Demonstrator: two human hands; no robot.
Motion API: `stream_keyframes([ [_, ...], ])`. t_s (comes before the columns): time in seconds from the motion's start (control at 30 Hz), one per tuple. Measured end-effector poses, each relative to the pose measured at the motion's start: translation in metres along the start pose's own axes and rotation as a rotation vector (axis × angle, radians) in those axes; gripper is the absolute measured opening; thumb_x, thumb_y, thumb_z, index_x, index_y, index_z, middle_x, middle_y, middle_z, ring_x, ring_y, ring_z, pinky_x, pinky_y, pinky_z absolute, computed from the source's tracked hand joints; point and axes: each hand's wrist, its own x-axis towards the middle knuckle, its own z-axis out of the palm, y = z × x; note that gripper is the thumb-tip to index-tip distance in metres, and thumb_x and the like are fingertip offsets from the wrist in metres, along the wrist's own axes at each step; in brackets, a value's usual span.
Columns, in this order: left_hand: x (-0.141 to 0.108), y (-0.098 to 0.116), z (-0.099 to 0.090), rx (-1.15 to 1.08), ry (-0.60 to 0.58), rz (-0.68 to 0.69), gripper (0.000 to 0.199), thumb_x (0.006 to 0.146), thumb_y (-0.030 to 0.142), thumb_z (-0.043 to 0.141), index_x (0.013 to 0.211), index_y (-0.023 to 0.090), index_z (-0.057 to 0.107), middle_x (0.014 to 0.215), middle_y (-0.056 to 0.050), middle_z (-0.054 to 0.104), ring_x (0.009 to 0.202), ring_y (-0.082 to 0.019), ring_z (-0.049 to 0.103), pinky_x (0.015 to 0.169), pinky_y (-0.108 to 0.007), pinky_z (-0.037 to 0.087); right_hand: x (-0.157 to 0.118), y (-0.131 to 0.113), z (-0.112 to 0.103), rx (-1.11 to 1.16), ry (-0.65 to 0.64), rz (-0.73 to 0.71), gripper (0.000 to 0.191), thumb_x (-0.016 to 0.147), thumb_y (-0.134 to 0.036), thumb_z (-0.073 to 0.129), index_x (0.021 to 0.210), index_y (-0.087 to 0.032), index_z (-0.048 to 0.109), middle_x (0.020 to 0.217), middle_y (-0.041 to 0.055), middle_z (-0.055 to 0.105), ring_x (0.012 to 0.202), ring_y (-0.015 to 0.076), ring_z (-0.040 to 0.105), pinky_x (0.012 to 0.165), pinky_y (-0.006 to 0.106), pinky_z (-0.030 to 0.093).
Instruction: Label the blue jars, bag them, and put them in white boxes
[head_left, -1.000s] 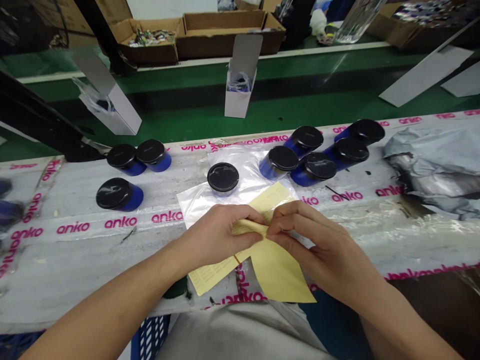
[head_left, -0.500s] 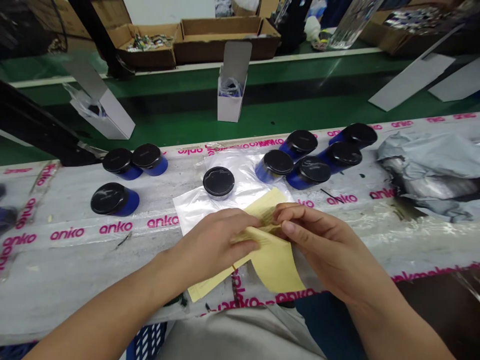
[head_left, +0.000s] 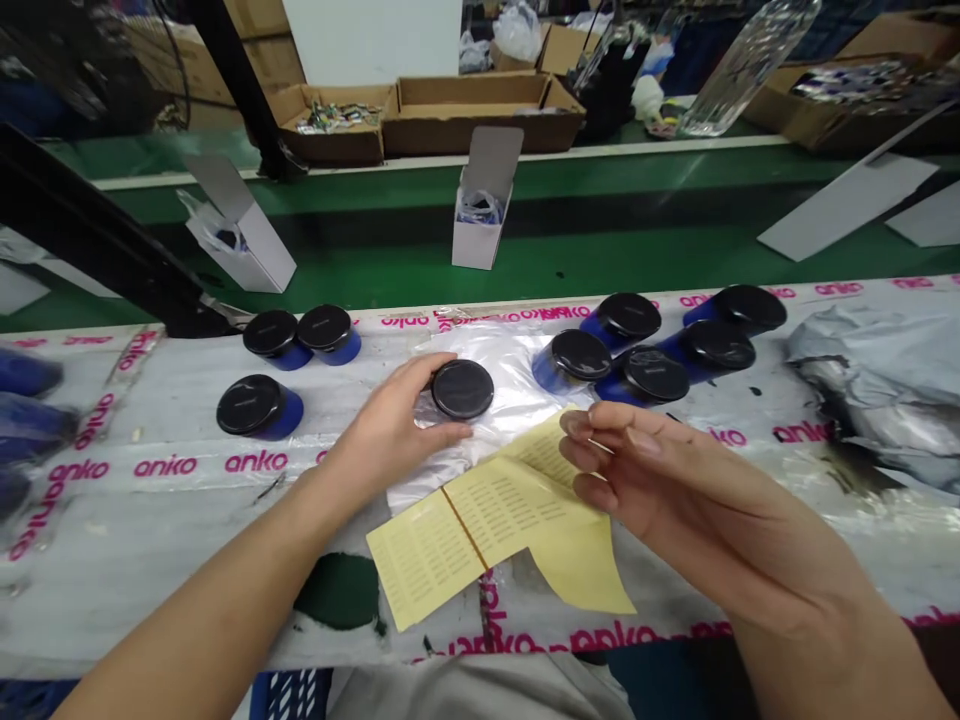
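My left hand [head_left: 409, 415] is closed round the left side of a black-lidded jar [head_left: 463, 389], thumb in front and fingers behind. That jar stands upright on white plastic film [head_left: 517, 395]. My right hand [head_left: 660, 470] hovers over the right part of a yellow sheet of small printed labels [head_left: 499, 505], its thumb and fingers brought together. Whatever is between those fingertips is too small to make out. The sheet lies partly curled, a brown strip crossing it. Just beyond my right hand stand several blue jars with black lids [head_left: 574, 360].
Three more blue jars [head_left: 259, 405] stand on the left, and others [head_left: 30, 420] at the left edge. White open boxes [head_left: 476, 235] sit on the green ledge behind. Crumpled grey plastic [head_left: 885, 370] lies at right. A black post [head_left: 97, 230] slants in at left.
My left hand has let go of the yellow sheet and moved up to the jar in the middle. My right hand has lifted off the sheet, which now lies flatter. The view has shifted slightly.
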Motion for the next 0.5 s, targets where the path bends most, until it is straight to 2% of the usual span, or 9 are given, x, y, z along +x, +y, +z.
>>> stream_keyframes([
  [0.1, -0.008, 0.004, 0.003, 0.005, 0.013, 0.082, 0.062, 0.077, 0.016, 0.082, 0.131, 0.026, 0.053, 0.145, -0.01, 0.059, 0.137, -0.031, 0.055, 0.114, -0.053, 0.046, 0.001, -0.002, 0.005, 0.067, -0.084, 0.041, 0.017, 0.078, -0.037, 0.085, 0.09, -0.026, 0.081, 0.088, 0.0049, 0.065, 0.079, 0.0147, 0.06, 0.061, 0.021, 0.051],
  [0.2, -0.016, 0.009, -0.001, 0.047, -0.08, 0.18, 0.06, 0.082, 0.011, 0.075, 0.134, 0.031, 0.049, 0.145, -0.007, 0.061, 0.136, -0.029, 0.056, 0.113, -0.052, 0.047, 0.0, 0.001, 0.009, 0.099, -0.199, 0.097, 0.017, 0.085, -0.034, 0.08, 0.098, -0.023, 0.08, 0.081, 0.0028, 0.063, 0.068, 0.0108, 0.058, 0.06, 0.021, 0.051],
  [0.27, -0.019, 0.009, -0.003, 0.064, -0.11, 0.19, 0.06, 0.083, 0.009, 0.073, 0.134, 0.031, 0.05, 0.143, -0.006, 0.062, 0.135, -0.028, 0.058, 0.112, -0.049, 0.049, 0.0, 0.006, 0.011, 0.136, -0.3, 0.153, 0.019, 0.088, -0.033, 0.076, 0.104, -0.022, 0.078, 0.076, 0.0014, 0.061, 0.063, 0.0104, 0.057, 0.059, 0.023, 0.052],
  [0.37, -0.022, 0.003, -0.002, 0.039, -0.037, 0.139, 0.06, 0.083, 0.008, 0.073, 0.134, 0.03, 0.051, 0.142, -0.007, 0.062, 0.131, -0.027, 0.061, 0.107, -0.045, 0.053, 0.002, 0.015, 0.017, 0.213, -0.381, 0.229, 0.022, 0.091, -0.032, 0.074, 0.111, -0.021, 0.076, 0.072, 0.0009, 0.063, 0.061, 0.0106, 0.059, 0.059, 0.023, 0.053],
  [0.5, -0.023, -0.006, 0.001, 0.039, 0.042, 0.183, 0.06, 0.082, 0.017, 0.079, 0.134, 0.029, 0.051, 0.14, -0.009, 0.062, 0.13, -0.028, 0.061, 0.108, -0.046, 0.052, 0.006, 0.022, 0.025, 0.289, -0.359, 0.271, 0.028, 0.09, -0.031, 0.075, 0.116, -0.02, 0.074, 0.069, 0.0009, 0.065, 0.061, 0.0107, 0.06, 0.061, 0.024, 0.054],
])
